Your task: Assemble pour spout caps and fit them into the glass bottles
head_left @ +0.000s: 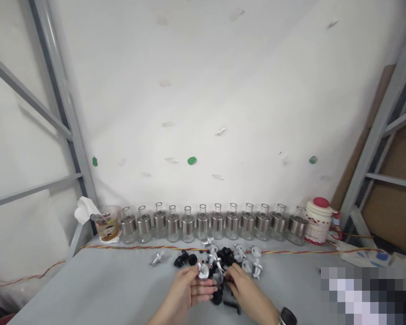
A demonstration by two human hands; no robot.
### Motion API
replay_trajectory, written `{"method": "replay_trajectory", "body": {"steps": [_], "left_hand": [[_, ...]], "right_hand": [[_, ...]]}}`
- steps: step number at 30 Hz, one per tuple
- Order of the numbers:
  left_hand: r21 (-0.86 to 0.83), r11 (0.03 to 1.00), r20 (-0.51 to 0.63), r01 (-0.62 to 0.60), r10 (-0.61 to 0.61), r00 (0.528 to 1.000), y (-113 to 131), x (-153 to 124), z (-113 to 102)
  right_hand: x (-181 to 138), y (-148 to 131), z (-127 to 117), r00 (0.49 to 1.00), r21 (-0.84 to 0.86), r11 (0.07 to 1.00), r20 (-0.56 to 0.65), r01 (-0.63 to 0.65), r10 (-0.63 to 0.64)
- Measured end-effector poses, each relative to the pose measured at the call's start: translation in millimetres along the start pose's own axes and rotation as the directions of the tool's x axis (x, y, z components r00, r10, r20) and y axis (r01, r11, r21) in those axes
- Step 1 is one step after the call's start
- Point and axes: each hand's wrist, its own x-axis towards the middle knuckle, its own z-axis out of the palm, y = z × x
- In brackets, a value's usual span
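My left hand (193, 285) is turned palm up, with its thumb and index finger pinching a silver pourer spout (203, 271) that has a round disc and a short stem. The other fingers stretch out below it. My right hand (238, 282) curls at the right side of a pile of small parts. Its fingertips are bent among black stoppers (227, 256), and what they grip is hidden. More silver spouts (257, 268) lie in and around the pile. A black stopper (217, 295) and a bent black piece (232, 307) lie between my hands.
A row of glass bottles (218, 221) with metal sleeves and open necks stands along the wall. A twisted red and yellow wire (149, 247) crosses the grey table (104, 284). A cup (107, 225) stands left, a cream jar (318, 221) right. One spout (157, 258) lies apart.
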Motion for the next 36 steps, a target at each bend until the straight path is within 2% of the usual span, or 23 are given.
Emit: {"method": "replay_trajectory", "body": {"steps": [6,11,16,19,22,24,26,28,30,32,36], "left_hand": [[-0.085,0.996,0.027,-0.013,0.016,1.000,-2,4,2],[-0.023,0.998,0.016,-0.062,0.063,0.998,-4,5,2],[0.009,0.998,-0.001,-0.065,0.065,0.998,-3,6,1],[0.028,0.999,-0.036,-0.045,0.046,0.998,-4,8,3],[0.071,0.997,-0.056,-0.019,0.023,0.998,-7,9,5],[0.086,0.996,-0.048,-0.021,0.025,0.999,-9,10,6],[0.090,0.996,-0.031,-0.024,0.026,0.999,-11,10,6],[0.093,0.996,-0.023,-0.016,0.018,1.000,-11,10,6],[0.096,0.995,-0.023,-0.006,0.008,1.000,-10,11,5],[0.102,0.995,-0.017,0.003,-0.001,1.000,-10,12,5],[0.116,0.993,-0.023,0.010,-0.008,1.000,-10,14,4]], "right_hand": [[2,2,0,0.998,-0.017,0.998,-0.036,-0.054,0.053],[-1,8,6,0.996,0.018,0.998,-0.049,-0.067,0.067],[1,17,10,0.990,0.194,0.981,-0.130,-0.028,0.054],[8,21,8,0.970,0.356,0.933,-0.204,-0.052,0.132],[14,22,0,0.946,0.568,0.817,-0.200,-0.100,0.255],[16,23,-4,0.925,0.705,0.694,-0.155,-0.143,0.348],[15,23,-6,0.886,0.829,0.524,-0.083,-0.193,0.456],[14,24,-6,0.826,0.918,0.333,-0.011,-0.215,0.563],[13,25,-7,0.766,0.964,0.178,0.036,-0.195,0.642],[12,25,-8,0.731,0.985,0.076,0.063,-0.155,0.680],[11,22,-9,0.743,0.994,-0.059,0.111,-0.097,0.660]]}}
